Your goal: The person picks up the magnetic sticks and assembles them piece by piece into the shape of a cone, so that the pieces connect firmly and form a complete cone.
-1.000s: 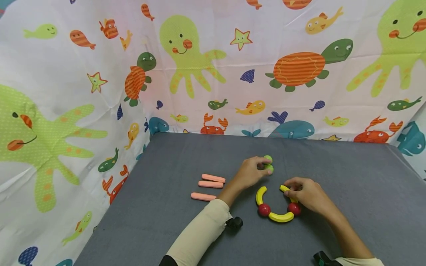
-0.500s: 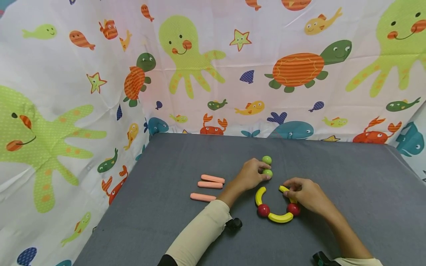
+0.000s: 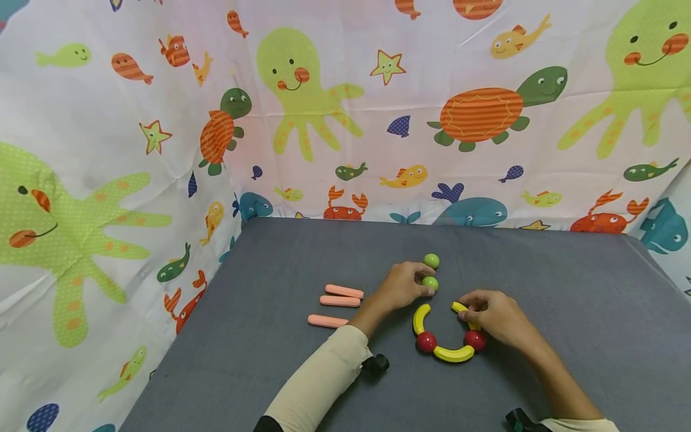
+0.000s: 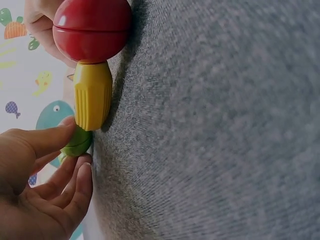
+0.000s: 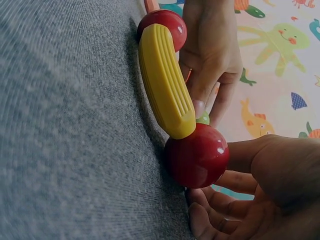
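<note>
The left hand [image 3: 403, 285] pinches the near green ball [image 3: 430, 284] between thumb and fingers, just beyond the tip of the left yellow curved piece [image 3: 418, 321]; the far green ball [image 3: 431, 261] sits apart behind it on the gray desk [image 3: 583, 318]. The right hand [image 3: 499, 318], thumb and fingers drawn together, holds the right yellow curved piece [image 3: 459, 306]. Left red ball [image 3: 426, 342], front yellow curved piece [image 3: 453, 354] and right red ball [image 3: 475, 340] complete an arc open at the far side. Three pink sticks [image 3: 339, 301] lie left of it.
</note>
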Tool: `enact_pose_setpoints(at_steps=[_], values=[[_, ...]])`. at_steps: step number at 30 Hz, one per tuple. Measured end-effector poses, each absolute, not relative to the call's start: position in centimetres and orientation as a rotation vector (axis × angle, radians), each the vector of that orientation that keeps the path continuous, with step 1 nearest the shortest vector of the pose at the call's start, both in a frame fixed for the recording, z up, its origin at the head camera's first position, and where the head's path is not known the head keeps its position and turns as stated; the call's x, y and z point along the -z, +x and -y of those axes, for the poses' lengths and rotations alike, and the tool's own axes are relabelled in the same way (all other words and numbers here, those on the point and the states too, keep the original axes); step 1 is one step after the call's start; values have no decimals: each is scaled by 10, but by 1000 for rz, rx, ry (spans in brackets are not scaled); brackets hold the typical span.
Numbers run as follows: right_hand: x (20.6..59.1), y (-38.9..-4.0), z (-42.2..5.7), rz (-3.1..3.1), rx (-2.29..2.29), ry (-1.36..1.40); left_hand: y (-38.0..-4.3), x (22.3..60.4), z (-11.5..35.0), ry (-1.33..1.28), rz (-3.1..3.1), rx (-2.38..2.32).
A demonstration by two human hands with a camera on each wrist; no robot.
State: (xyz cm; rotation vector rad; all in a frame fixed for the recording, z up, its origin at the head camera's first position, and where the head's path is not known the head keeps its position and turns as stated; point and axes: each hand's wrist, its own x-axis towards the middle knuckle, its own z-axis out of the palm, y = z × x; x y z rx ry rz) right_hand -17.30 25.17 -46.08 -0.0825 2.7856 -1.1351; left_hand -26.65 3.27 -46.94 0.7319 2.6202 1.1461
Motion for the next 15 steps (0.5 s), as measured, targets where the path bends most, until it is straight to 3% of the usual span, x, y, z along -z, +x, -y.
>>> enact_pose_setpoints(at_steps=[15], values=[[462,-175,-251,-2811,1092,-65,-255,463,-22,726,-2606,-1236]])
